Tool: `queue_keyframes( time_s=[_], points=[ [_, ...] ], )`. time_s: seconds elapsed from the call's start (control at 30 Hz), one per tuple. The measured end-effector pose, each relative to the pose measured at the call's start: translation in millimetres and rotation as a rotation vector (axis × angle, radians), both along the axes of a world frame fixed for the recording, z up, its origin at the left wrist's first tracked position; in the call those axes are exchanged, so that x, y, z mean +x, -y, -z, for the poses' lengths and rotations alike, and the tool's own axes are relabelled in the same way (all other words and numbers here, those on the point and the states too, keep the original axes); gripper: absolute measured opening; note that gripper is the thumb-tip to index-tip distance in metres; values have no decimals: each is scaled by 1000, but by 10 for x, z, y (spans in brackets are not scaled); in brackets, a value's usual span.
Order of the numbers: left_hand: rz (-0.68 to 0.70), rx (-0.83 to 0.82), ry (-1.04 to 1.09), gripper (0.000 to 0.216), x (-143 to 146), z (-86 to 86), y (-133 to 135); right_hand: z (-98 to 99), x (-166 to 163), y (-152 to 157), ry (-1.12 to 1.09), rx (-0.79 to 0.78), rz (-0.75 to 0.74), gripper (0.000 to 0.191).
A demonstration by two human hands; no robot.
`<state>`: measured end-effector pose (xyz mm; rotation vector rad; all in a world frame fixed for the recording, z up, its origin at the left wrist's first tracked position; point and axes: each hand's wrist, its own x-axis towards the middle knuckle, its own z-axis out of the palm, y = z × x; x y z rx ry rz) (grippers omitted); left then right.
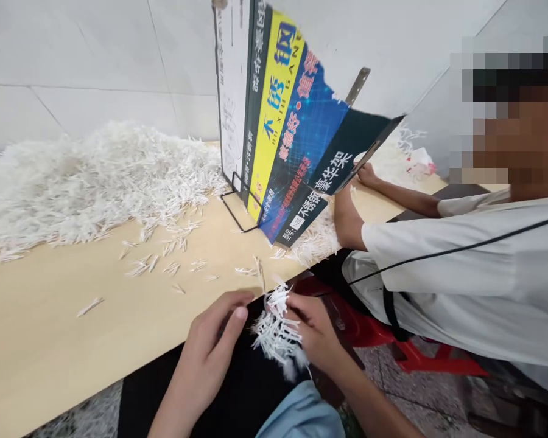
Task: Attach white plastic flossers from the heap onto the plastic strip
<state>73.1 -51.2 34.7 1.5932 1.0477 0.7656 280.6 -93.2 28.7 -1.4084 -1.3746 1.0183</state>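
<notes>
My right hand (pixel 317 331) is closed around a bushy bunch of thin white strips (pixel 278 340), which hangs in front of my lap at the table's edge. Part of the grip is hidden behind the strips. To the left of the bunch, my left hand (pixel 214 334) has its thumb and curved fingers apart, with nothing visible between them. A thin pale strand (pixel 260 274) rises from the top of the bunch. Small clusters of loose white pieces (pixel 141 264) lie on the tabletop (pixel 41 310) beyond my hands.
A large heap of white pieces (pixel 95 176) covers the table's back left. A printed cardboard panel (pixel 278 121) stands upright in a black wire stand (pixel 232 210). At the right sits a person in a white shirt (pixel 461 261), arms behind the panel, near a red stool (pixel 429 359).
</notes>
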Motion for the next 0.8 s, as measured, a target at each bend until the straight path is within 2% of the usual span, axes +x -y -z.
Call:
queue_keyframes(
  time_s=[0.1,0.2,0.3,0.37,0.43,0.6,0.8],
  points=[
    [45,25,-1,34,90,-64,-61,-59,14,-43,-43,2,-32,24],
    [70,126,-34,38,196,-79,-83,-99,-31,-86,75,48,-64,23],
    [-17,294,-177,31,256,-58,-113,-81,-105,-164,279,96,-100,17],
    [-70,337,-275,28,240,-28,-165,-50,-161,-233,372,91,-120,17],
    [-57,299,-296,32,176,15,-244,-23,-209,-309,402,76,-136,21],
    [69,122,-120,36,-101,119,-470,-37,-274,-490,338,24,-168,27],
    [84,152,-73,35,-388,200,-599,-38,-372,-699,273,5,-238,31]
  ],
)
